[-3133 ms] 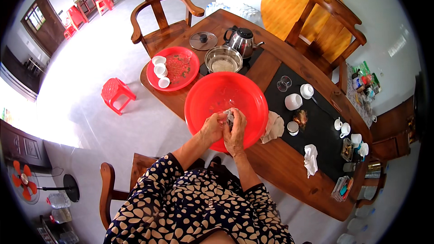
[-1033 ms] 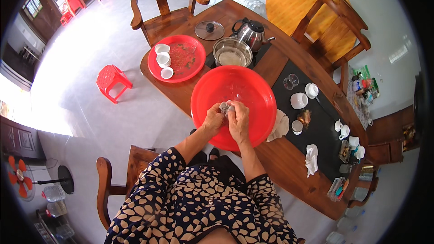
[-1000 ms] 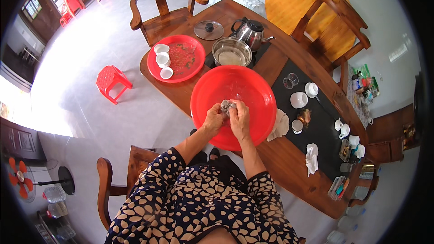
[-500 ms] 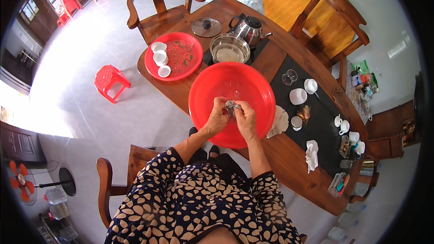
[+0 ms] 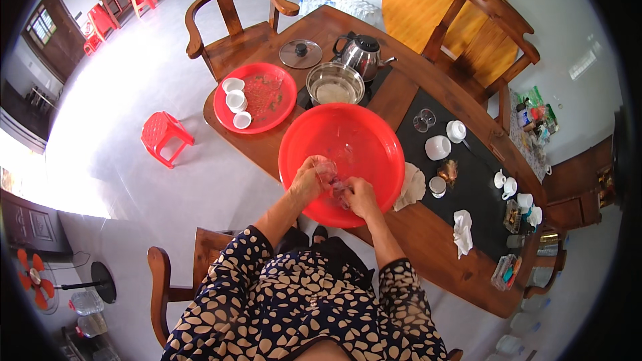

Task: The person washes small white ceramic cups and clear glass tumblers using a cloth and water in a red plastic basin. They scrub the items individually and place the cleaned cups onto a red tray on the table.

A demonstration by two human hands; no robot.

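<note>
Left grip [image 5: 309,179]: clenched around a small clear glass [image 5: 326,170]; fingers partly hidden.
Right grip [image 5: 360,198]: grasping a crumpled pale piece [image 5: 340,194]; material too small to identify.
Position of held items: close together, over the inside of the red basin [image 5: 382,144]; contact between the two cannot be told.
Basin location: near edge of the wooden tabletop [image 5: 438,267], directly in front of the person.
Left of basin: red tray [image 5: 269,120], bearing white cups [image 5: 236,100] grouped along its left side.
Beyond basin: clear pot [image 5: 334,85]; metal kettle [image 5: 361,59] just behind it; glass lid [image 5: 301,54] set down to the pot's left.
Right of basin: beige cloth [image 5: 410,187], beside the basin wall.
Dark runner [image 5: 480,194]: carries a clear stemmed vessel [image 5: 424,119], a white bowl [image 5: 438,148] and, at its near edge, a white tissue [image 5: 463,232].
</note>
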